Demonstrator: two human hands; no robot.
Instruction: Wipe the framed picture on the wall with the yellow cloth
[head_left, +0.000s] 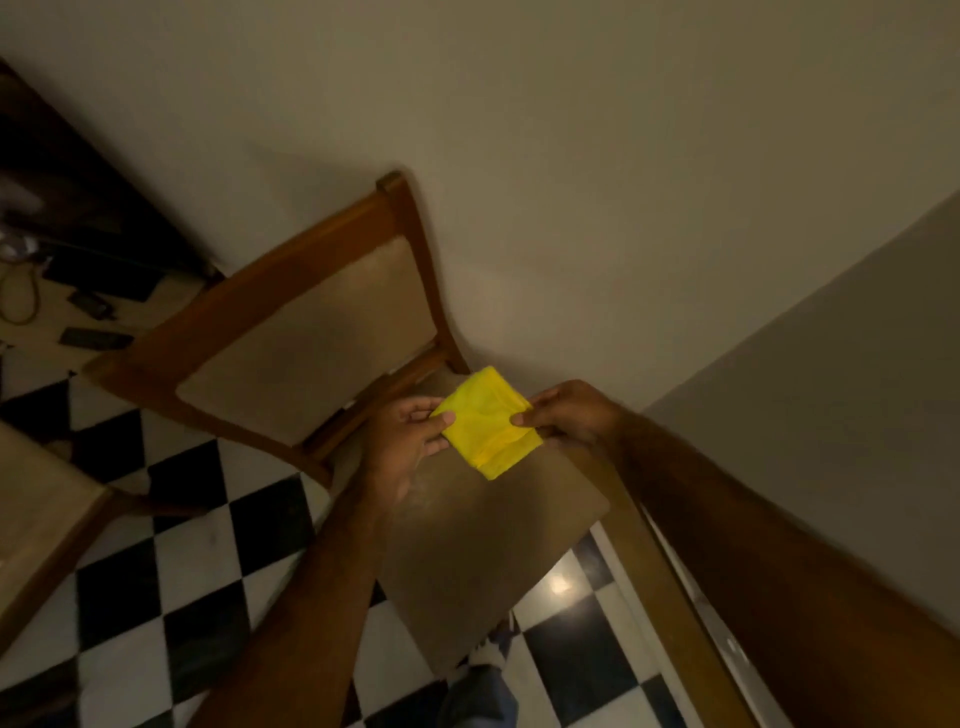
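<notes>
A folded yellow cloth is held over the seat of a wooden chair. My left hand pinches the cloth's left corner between thumb and fingers. My right hand grips its right edge. Both hands hold the cloth a little above the rear part of the seat, close to the wall. No framed picture is in view; only bare wall shows above the chair.
The chair's padded backrest leans at the left of the cloth. A second chair seat is at the far left. Black-and-white checkered floor lies below. A dark cabinet and cables sit at upper left. A wooden trim runs along the right wall.
</notes>
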